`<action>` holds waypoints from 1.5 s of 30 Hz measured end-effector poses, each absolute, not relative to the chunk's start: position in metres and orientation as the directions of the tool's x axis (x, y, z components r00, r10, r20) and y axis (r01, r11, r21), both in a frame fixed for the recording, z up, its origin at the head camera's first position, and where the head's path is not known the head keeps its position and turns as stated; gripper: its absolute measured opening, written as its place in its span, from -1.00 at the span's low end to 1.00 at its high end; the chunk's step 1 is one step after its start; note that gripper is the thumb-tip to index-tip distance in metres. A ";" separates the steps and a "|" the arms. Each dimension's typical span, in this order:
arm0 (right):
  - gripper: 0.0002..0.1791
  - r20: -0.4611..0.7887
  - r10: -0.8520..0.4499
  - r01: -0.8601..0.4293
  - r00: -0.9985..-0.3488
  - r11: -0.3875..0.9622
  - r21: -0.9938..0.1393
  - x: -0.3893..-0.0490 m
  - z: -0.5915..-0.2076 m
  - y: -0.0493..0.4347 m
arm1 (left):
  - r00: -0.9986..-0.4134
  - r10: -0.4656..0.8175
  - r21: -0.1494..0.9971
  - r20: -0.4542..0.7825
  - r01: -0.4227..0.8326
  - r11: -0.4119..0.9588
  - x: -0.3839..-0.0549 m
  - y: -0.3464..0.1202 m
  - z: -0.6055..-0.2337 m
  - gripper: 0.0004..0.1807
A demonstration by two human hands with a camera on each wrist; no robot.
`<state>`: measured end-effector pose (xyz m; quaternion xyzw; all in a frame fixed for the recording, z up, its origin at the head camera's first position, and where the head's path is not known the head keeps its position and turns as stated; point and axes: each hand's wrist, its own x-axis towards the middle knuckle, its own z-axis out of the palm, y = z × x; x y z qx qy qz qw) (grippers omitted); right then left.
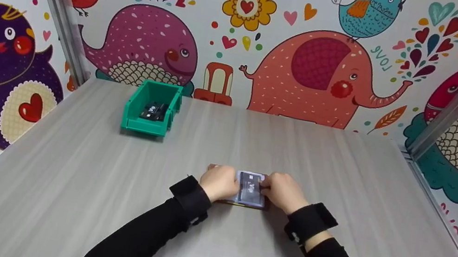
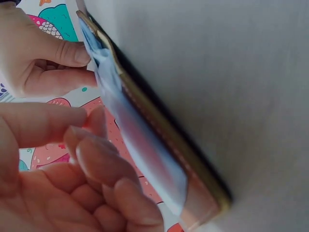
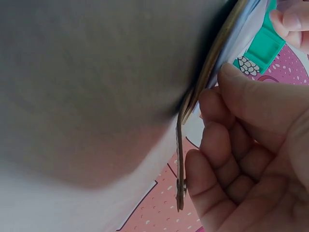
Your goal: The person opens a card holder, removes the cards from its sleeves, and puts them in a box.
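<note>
Black sleeves [image 1: 129,238] are worn on both forearms at the near edge of the scene, and a dark band [image 1: 192,198] is strapped round each wrist. Between the hands, a brown card holder [image 2: 205,205] is laid open on the grey surface [image 1: 59,183], with a black VIP card [image 1: 252,190] seen in its clear plastic sleeve [image 2: 140,140]. The card's right edge is pinched between thumb and forefinger of the right hand [image 1: 286,192], whose other fingers are curled in. By the left hand [image 1: 219,182] the holder's left part is covered; its fingers are bent, but whether the plastic is gripped cannot be told. Beside the right fingers a snap strap [image 3: 180,159] is extended. Far left, more black cards [image 1: 155,110] are held in a green bin [image 1: 144,126].
</note>
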<state>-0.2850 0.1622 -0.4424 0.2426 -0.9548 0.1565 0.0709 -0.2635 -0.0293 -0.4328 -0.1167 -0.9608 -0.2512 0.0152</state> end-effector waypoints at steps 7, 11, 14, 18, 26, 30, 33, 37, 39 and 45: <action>-0.89 0.215 -0.449 -0.495 -0.867 0.827 -0.268 -0.285 -0.443 0.163 | -0.968 0.229 0.452 0.104 0.251 0.856 -0.263 -0.028 -0.435 -0.71; -0.89 0.213 -0.448 -0.493 -0.868 0.828 -0.268 -0.284 -0.442 0.162 | -0.971 0.230 0.457 0.071 0.237 0.857 -0.264 -0.027 -0.434 -0.83; -0.88 0.204 -0.443 -0.485 -0.873 0.831 -0.272 -0.284 -0.442 0.162 | -0.973 0.228 0.454 0.046 0.224 0.863 -0.265 -0.025 -0.434 -0.87; -0.86 0.190 -0.439 -0.477 -0.878 0.833 -0.279 -0.284 -0.441 0.161 | -0.974 0.225 0.460 0.021 0.210 0.863 -0.268 -0.025 -0.434 -0.90; -0.87 0.185 -0.448 -0.483 -0.875 0.834 -0.266 -0.285 -0.442 0.161 | -0.973 0.230 0.483 -0.027 0.189 0.855 -0.271 -0.025 -0.433 -0.93; -0.88 0.178 -0.439 -0.473 -0.881 0.839 -0.270 -0.285 -0.441 0.160 | -0.973 0.226 0.478 -0.041 0.180 0.860 -0.272 -0.024 -0.432 -0.94; -0.88 0.173 -0.431 -0.464 -0.886 0.844 -0.270 -0.285 -0.441 0.160 | -0.974 0.223 0.465 -0.050 0.175 0.868 -0.273 -0.023 -0.432 -0.93; -0.87 0.174 -0.427 -0.460 -0.887 0.846 -0.271 -0.285 -0.441 0.160 | -0.974 0.217 0.461 -0.066 0.163 0.872 -0.274 -0.023 -0.431 -0.84; -0.86 0.175 -0.427 -0.461 -0.887 0.846 -0.268 -0.285 -0.441 0.160 | -0.973 0.219 0.464 -0.068 0.163 0.871 -0.274 -0.022 -0.431 -0.80; -0.87 0.172 -0.422 -0.455 -0.890 0.850 -0.266 -0.286 -0.442 0.161 | -0.970 0.234 0.472 -0.065 0.176 0.864 -0.274 -0.022 -0.431 -0.77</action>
